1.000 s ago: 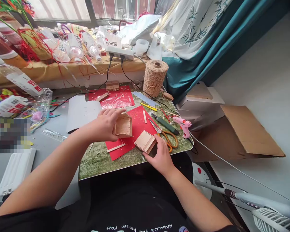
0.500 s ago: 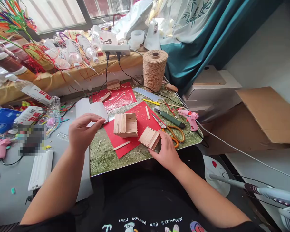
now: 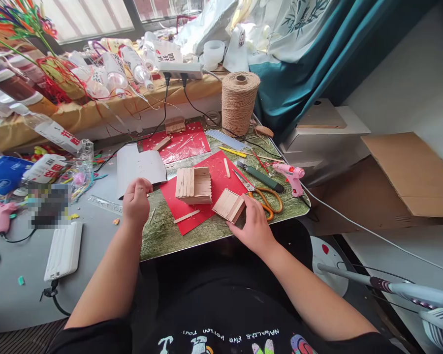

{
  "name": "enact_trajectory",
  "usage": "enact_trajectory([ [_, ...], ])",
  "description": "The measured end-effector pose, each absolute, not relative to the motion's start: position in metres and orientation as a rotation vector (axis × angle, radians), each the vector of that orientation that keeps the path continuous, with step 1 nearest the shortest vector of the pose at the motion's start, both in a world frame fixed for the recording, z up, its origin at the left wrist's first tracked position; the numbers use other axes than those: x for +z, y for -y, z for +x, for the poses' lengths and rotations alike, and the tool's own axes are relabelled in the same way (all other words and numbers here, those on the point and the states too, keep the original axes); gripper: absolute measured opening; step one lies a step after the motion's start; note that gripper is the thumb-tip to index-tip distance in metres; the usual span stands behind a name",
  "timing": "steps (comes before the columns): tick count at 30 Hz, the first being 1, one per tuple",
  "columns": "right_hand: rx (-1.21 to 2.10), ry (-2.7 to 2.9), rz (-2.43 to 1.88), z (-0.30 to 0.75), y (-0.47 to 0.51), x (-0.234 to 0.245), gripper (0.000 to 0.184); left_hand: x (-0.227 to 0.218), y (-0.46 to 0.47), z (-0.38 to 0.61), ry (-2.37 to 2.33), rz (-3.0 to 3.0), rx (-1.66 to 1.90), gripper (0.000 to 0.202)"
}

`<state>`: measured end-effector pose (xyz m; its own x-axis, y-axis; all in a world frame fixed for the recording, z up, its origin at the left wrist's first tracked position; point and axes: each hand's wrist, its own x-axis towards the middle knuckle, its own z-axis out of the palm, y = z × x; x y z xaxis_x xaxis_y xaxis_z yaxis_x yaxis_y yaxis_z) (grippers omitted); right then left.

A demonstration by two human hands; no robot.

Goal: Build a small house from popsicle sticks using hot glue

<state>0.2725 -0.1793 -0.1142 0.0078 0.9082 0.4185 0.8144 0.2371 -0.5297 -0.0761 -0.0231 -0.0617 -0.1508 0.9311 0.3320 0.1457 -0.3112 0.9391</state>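
My right hand (image 3: 254,223) grips the right side of a small box made of craft sticks (image 3: 229,205), tilted near the table's front edge. My left hand (image 3: 136,199) is closed in front of the white paper (image 3: 142,167), its fingers curled together; what they hold, if anything, I cannot make out. Between the hands, a larger craft-stick box (image 3: 194,185) with an open side rests on a red sheet (image 3: 217,169). One loose craft stick (image 3: 186,216) lies in front of it, and another craft stick (image 3: 227,167) lies behind.
Orange-handled scissors (image 3: 268,199), a green utility knife (image 3: 262,178) and a pink glue gun (image 3: 291,177) lie at the right. Behind stands a twine spool (image 3: 239,103). A power strip (image 3: 179,70) and several bottles crowd the sill. A white power bank (image 3: 63,250) lies left.
My left hand has turned from a raised pinch to a closed shape, lower and slightly right. My right hand keeps its hold on the small box. The view has shifted slightly.
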Motion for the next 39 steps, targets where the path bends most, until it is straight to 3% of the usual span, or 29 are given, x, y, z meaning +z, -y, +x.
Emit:
enact_trajectory([
  [4, 0.169, 1.818, -1.591, 0.272, 0.179, -0.115, 0.095, -0.067, 0.027, -0.082, -1.259, 1.429, 1.451, 0.056],
  [10, 0.14, 1.831, -1.586, 0.27, 0.179, -0.115, 0.093, -0.07, 0.034, -0.086, -1.189, 1.323, 1.481, 0.074],
  [17, 0.117, 1.843, -1.566, 0.268, 0.18, -0.116, 0.091, -0.061, 0.046, -0.077, -0.868, 0.89, 1.46, 0.049],
  [24, 0.066, 1.854, -1.577, 0.266, 0.18, -0.115, 0.092, -0.058, 0.052, -0.079, -0.691, 0.863, 1.486, 0.084],
  [30, 0.043, 1.855, -1.582, 0.264, 0.18, -0.119, 0.093, -0.048, 0.064, -0.086, -0.659, 0.802, 1.453, 0.101],
  [39, 0.014, 1.872, -1.599, 0.262, 0.178, -0.122, 0.097, -0.054, 0.077, -0.094, -0.598, 0.831, 1.242, 0.102],
])
